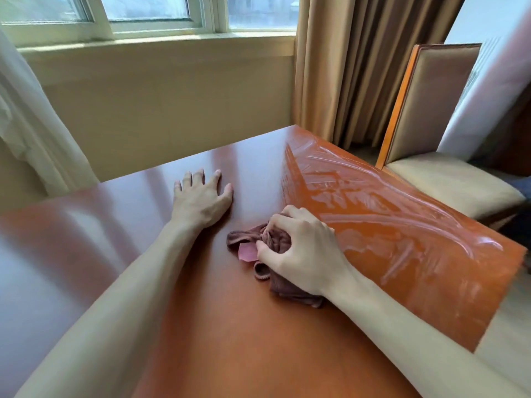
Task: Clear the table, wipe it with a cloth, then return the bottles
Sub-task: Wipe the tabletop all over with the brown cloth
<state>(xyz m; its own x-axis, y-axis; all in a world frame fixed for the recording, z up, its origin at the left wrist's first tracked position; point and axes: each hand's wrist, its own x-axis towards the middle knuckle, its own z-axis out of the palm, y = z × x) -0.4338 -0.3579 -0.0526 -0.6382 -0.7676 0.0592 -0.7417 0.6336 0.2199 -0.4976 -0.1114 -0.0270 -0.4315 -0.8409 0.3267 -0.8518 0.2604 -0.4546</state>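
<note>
My right hand [298, 248] grips the bunched cloth [273, 242] against the table [230, 326] (streaky wet smears on the right part). My left hand [201, 196] lies flat on the tabletop, fingers spread, just beyond the cloth.

A bunched maroon cloth [273, 242] is gripped by the right hand [304, 248] and pressed onto the glossy wooden table [230, 326]. The left hand [201, 196] is laid flat on the tabletop, fingers spread. Wet streaks [373, 214] are seen across the table's right side, beside an upholstered chair [436, 116].
</note>
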